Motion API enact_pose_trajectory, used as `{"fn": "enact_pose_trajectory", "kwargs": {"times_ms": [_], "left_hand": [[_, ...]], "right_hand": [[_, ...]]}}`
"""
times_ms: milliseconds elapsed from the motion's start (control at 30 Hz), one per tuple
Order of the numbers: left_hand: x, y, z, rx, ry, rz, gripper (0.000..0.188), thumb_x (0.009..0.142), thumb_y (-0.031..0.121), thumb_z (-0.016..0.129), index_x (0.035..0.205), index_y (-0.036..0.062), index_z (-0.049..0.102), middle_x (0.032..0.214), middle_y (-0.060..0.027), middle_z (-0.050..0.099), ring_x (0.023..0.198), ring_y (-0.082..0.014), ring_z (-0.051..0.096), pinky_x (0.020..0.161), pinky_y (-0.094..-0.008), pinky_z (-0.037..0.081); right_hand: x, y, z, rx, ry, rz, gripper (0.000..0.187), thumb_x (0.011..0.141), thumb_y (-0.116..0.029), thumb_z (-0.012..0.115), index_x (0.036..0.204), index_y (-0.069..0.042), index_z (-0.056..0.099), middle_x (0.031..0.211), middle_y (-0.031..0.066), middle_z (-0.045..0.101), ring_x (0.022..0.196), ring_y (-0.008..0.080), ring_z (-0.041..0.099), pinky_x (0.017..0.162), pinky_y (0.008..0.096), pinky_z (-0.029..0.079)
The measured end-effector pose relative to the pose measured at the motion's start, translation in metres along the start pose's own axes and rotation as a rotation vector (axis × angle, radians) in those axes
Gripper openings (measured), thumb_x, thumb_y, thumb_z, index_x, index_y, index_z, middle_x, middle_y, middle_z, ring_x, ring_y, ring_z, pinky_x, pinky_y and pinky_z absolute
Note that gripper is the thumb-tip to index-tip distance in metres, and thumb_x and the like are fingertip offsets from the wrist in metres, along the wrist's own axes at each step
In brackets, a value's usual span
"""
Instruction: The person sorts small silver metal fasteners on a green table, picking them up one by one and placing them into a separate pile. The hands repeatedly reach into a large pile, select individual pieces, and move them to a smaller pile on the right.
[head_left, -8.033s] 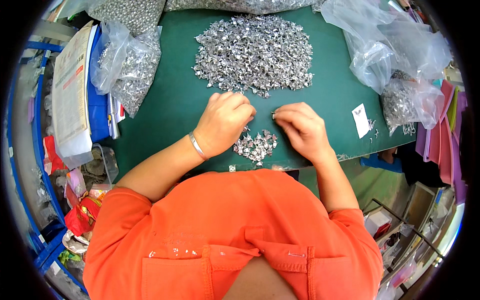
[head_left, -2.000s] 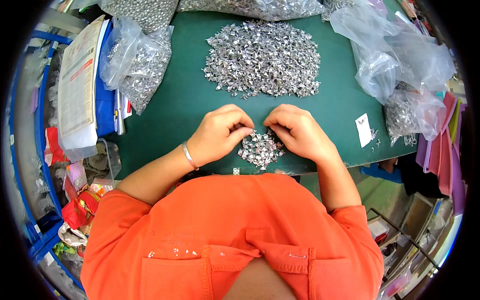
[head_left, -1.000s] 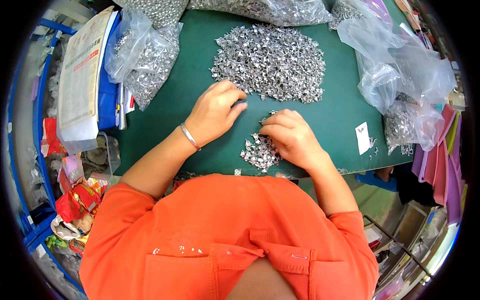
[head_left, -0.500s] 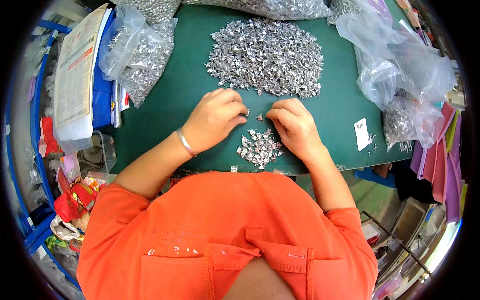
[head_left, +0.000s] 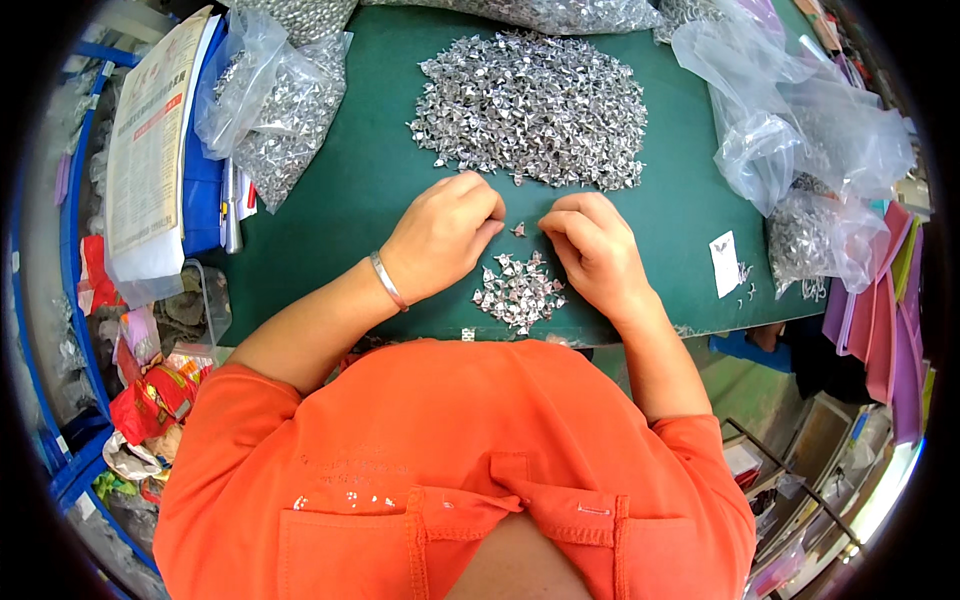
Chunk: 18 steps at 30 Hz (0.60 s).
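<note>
Small silvery metal pieces with pointed corners lie in a large heap on the green tabletop. A smaller heap of the same kind sits close to the near edge, between my forearms. My left hand, with a silver bangle on its wrist, is closed in a pinch left of a single metal piece. To the right of that piece, my right hand is closed too, thumb and fingers together. Whatever either pinch holds is hidden by the fingers.
Clear bags of metal parts stand at the far left and right. A blue file holder with papers borders the left side. At right lie a white card and loose parts. Pink and purple strips hang beyond the edge.
My left hand has shifted slightly right and up; the metal piece that showed at its fingertips is no longer visible. My right hand has moved slightly right. The single piece stays between them.
</note>
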<state>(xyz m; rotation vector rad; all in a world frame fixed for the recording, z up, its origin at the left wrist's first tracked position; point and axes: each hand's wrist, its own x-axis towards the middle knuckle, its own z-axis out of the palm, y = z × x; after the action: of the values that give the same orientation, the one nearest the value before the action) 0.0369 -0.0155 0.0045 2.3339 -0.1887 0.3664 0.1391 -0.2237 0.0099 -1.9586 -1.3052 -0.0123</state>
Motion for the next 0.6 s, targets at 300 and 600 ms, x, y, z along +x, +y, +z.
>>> {"fn": "enact_pose_trajectory", "kwargs": {"times_ms": [300,600], "left_hand": [[-0.012,0.0,-0.014,-0.066,0.039,-0.005,0.011,0.085,-0.002,0.073,0.094,0.002,0.069,0.095,-0.0108,0.066,0.086,-0.0283,0.066,0.074,-0.0348,0.053],[-0.01,0.004,-0.015,-0.09,0.052,-0.175,0.011,0.093,-0.004,0.064,0.103,-0.0005,0.068,0.094,-0.0123,0.066,0.079,-0.0252,0.066,0.07,-0.0324,0.053]], "right_hand": [[-0.012,0.007,-0.02,0.109,0.163,0.188,0.016,0.082,0.011,0.067,0.092,-0.001,0.069,0.093,0.0129,0.069,0.088,0.0285,0.069,0.078,0.0348,0.055],[-0.015,-0.001,-0.001,0.087,0.103,0.202,0.02,0.084,0.008,0.067,0.101,-0.002,0.068,0.098,0.0133,0.07,0.092,0.0331,0.067,0.08,0.0396,0.054]]}}
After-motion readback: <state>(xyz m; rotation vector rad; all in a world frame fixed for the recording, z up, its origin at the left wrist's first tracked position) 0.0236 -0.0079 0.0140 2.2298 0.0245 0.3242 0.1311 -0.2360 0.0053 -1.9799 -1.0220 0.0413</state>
